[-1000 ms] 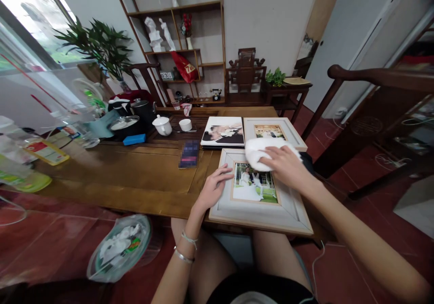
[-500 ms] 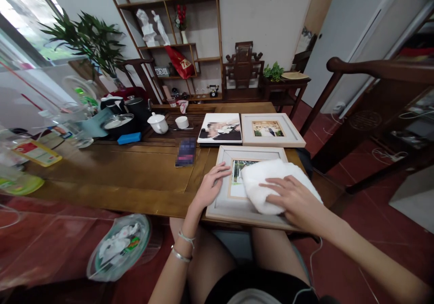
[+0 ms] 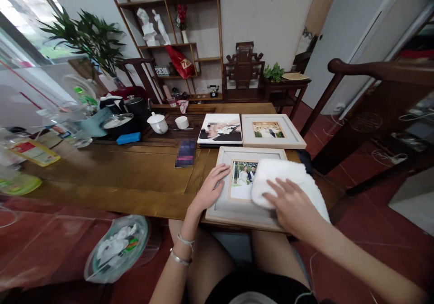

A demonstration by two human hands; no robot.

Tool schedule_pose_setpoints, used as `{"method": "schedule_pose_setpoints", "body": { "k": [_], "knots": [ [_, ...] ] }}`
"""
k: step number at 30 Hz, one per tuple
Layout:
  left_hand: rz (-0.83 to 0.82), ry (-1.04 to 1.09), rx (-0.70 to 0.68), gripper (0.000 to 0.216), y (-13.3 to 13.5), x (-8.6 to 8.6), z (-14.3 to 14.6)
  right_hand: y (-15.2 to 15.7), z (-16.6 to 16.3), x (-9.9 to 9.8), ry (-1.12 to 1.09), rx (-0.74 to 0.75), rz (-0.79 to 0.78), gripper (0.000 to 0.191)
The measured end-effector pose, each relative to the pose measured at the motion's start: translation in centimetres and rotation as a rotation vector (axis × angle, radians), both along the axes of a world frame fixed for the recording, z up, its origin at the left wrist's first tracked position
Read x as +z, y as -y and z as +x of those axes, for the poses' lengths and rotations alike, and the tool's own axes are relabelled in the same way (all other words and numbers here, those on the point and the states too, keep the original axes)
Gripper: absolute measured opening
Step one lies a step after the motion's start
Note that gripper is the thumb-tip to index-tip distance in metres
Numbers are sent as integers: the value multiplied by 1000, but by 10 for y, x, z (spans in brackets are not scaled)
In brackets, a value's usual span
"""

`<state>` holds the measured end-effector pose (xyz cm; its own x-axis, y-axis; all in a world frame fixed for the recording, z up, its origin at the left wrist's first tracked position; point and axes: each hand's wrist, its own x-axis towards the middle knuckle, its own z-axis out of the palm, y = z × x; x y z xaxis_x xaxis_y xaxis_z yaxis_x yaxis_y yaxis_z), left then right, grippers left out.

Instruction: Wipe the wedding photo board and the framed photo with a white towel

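Note:
A white picture frame (image 3: 225, 202) with a wedding photo lies on the near edge of the wooden table (image 3: 135, 173), over my knees. My left hand (image 3: 210, 188) rests flat on its left border, fingers stretched out. My right hand (image 3: 291, 204) presses flat on a white cloth (image 3: 283, 177) that covers the frame's right half.
Behind it lie a second white frame (image 3: 271, 132) and a photo print (image 3: 220, 130). A phone (image 3: 186, 153), a white teapot (image 3: 158, 123), a cup (image 3: 182, 122) and pots stand further left. A dark wooden chair (image 3: 373, 109) is at the right, a bin with a bag (image 3: 117, 247) on the floor at left.
My right hand has dragged the cloth from the frame's top edge down over the photo, then slightly right, uncovering the photo's left part. My left hand has stayed on the border.

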<state>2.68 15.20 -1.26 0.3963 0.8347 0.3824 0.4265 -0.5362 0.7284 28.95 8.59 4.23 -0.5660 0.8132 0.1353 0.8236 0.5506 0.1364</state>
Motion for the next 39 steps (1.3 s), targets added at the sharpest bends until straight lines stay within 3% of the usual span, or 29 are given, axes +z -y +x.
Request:
{"method": "schedule_pose_setpoints", "body": {
  "k": [3,5,10,14,17,22,24,26,31,34,36,39],
  "knots": [
    [3,-29,-11,39,0,-1,-1,28,-7,5,-71,92,-88,50],
    [8,-45,-12,40,0,-1,-1,22,-4,6,-89,87,-103,54],
    [22,-69,0,40,2,-2,-1,-52,16,1,-33,-59,55,59],
    [13,-75,9,40,3,-1,-1,-89,19,1,46,-16,52,59],
    [14,-64,10,40,3,0,0,-64,9,3,65,50,-22,55],
    [21,-56,11,39,2,-2,-1,17,-9,11,-34,266,-246,59],
    [21,-61,9,40,2,-3,-1,27,-9,12,-77,308,-271,61],
    [26,-66,-2,41,1,-4,-2,14,-4,8,-97,276,-233,60],
    [36,-57,-31,42,1,-4,-3,-67,16,-3,-41,17,48,57],
    [39,-51,-21,41,1,-4,-2,-96,15,-4,-6,-97,107,57],
    [40,-55,-13,40,1,-4,-2,-92,6,-1,38,-87,56,58],
    [41,-67,-2,41,1,-4,-2,-53,-13,5,77,9,-86,58]
  ]
}}
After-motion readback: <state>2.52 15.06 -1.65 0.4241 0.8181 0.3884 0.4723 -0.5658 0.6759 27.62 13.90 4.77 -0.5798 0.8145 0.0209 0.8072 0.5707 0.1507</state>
